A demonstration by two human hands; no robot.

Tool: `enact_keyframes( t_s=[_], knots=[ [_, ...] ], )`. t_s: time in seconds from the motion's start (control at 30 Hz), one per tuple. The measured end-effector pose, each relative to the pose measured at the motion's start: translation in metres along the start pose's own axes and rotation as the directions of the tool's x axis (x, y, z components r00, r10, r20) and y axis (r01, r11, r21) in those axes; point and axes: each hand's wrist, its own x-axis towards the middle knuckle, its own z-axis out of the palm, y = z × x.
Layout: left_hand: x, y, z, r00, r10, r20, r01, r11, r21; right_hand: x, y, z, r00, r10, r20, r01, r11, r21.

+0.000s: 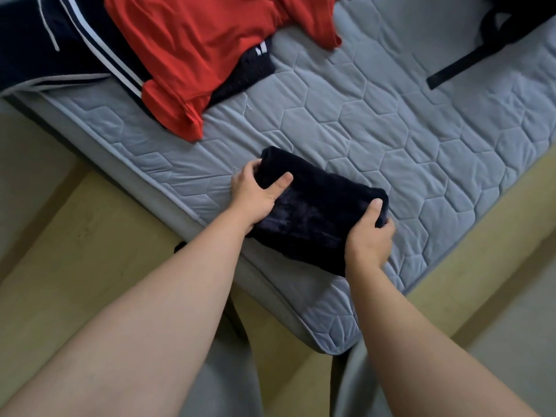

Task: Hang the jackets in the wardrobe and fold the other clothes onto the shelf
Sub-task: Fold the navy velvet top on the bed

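A folded dark navy garment [316, 206] lies near the front corner of the grey quilted mattress [406, 139]. My left hand [255, 194] grips its left end, thumb on top and fingers under the fold. My right hand [371, 236] grips its right end, thumb on top. Farther back on the mattress a red shirt [192, 49] lies spread over a dark jacket with white stripes [60, 40].
A black strap and bag [481, 46] sit at the far right of the mattress. Yellowish floor [75, 251] surrounds the bed's corner. My grey trouser legs [216, 371] stand close to the mattress edge.
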Motion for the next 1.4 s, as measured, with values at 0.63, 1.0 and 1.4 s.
enact_keyframes(
  t_s=[0.63,1.0,1.4],
  knots=[
    [-0.015,0.022,0.006,0.948,-0.283,0.146,0.295,0.953,-0.068,0.036,0.004,0.002,0.998,-0.018,0.061,0.022,0.998,-0.061],
    [-0.195,0.206,-0.096,0.852,0.517,-0.078,-0.386,0.722,0.574,-0.106,-0.123,-0.204,0.554,-0.523,0.648,0.737,0.67,-0.089],
    [-0.524,0.279,-0.267,0.587,0.609,-0.533,-0.207,0.75,0.628,-0.369,-0.287,-0.384,-0.552,-0.404,0.729,0.826,-0.386,0.411]
  ],
)
